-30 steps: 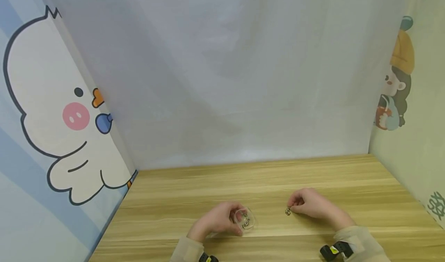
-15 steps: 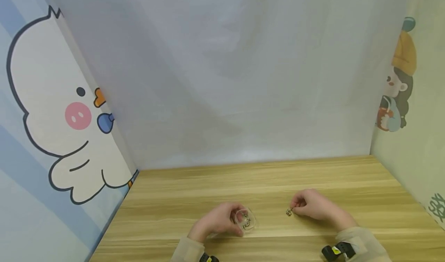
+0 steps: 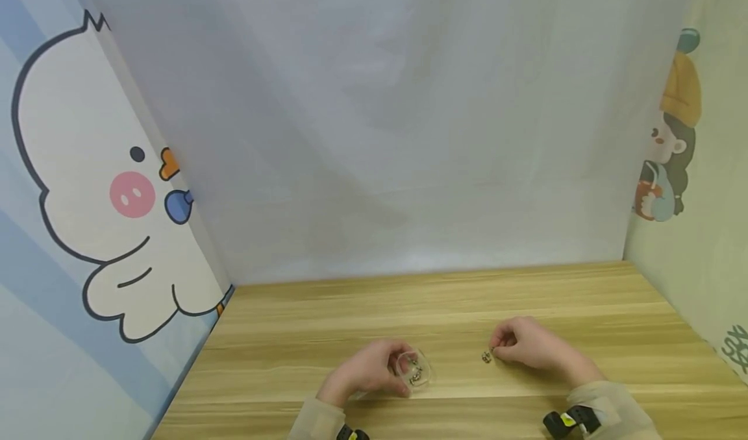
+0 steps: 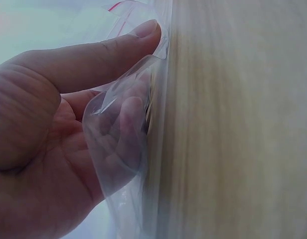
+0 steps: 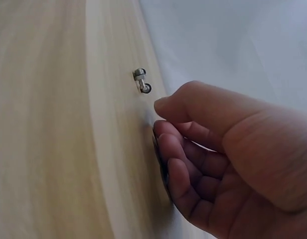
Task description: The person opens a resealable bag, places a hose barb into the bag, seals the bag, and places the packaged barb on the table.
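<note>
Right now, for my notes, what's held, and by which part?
The left hand holds a clear bag near its red-striped edge. I can't tell for the right hand.

Wood-grain tabletop (image 3: 350, 304), grey backdrop (image 3: 374, 135), cartoon side walls (image 3: 76, 135)

One left hand (image 3: 374, 368) and one right hand (image 3: 526, 346) are called, two in all! Just one clear bag (image 3: 423, 370) is tallied, and inside it several metal pieces (image 3: 415, 379) are spotted, too small and blurred to be numbered. One metal cluster (image 3: 486, 357) is picked out on the one surface (image 3: 350, 310); how many parts are gathered in it cannot be told. Two sleeves (image 3: 622, 411) go up on the board, and two wrist devices (image 3: 575, 420) are added! Three wall panels (image 3: 374, 135) are logged, and two cartoon figures are chalked up: one white bird (image 3: 70, 135), one hatted figure (image 3: 666, 174)!
</note>
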Available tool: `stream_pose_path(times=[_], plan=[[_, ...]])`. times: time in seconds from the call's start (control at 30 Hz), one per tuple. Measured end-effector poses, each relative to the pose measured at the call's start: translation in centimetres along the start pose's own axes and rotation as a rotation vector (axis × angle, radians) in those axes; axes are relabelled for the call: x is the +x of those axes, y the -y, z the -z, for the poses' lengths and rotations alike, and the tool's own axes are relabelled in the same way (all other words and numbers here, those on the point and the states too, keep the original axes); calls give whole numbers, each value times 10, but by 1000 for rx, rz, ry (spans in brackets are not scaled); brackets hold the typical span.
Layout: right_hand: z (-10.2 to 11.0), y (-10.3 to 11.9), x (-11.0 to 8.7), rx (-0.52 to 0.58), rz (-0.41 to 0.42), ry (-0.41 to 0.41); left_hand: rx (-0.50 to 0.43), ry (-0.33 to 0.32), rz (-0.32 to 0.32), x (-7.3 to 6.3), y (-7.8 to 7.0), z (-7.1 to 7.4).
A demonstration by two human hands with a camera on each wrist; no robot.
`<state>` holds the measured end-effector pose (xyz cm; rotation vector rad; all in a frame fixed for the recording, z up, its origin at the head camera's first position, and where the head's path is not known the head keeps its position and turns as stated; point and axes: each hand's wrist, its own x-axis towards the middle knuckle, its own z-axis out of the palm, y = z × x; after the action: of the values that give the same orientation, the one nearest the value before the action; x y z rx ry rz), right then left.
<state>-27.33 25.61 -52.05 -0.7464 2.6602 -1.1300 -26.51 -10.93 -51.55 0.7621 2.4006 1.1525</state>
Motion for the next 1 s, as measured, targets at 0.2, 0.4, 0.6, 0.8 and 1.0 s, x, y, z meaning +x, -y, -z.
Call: stream_pose_path(times=[0.2, 0.4, 0.6, 0.8, 1.0], plan=[[1, 3, 1, 13, 10, -24, -21, 4, -1, 0, 0, 0], [-1, 14, 2, 16, 8, -33, -32, 13, -17, 0, 1, 0], [-5, 25, 5, 34, 25, -25, -45, 12, -6, 0, 3, -1], [-14, 33, 11, 54, 51, -11, -48, 18, 2, 0, 2, 0], [-27, 44, 19, 58, 102, -4, -29, 12, -3, 0, 2, 0]])
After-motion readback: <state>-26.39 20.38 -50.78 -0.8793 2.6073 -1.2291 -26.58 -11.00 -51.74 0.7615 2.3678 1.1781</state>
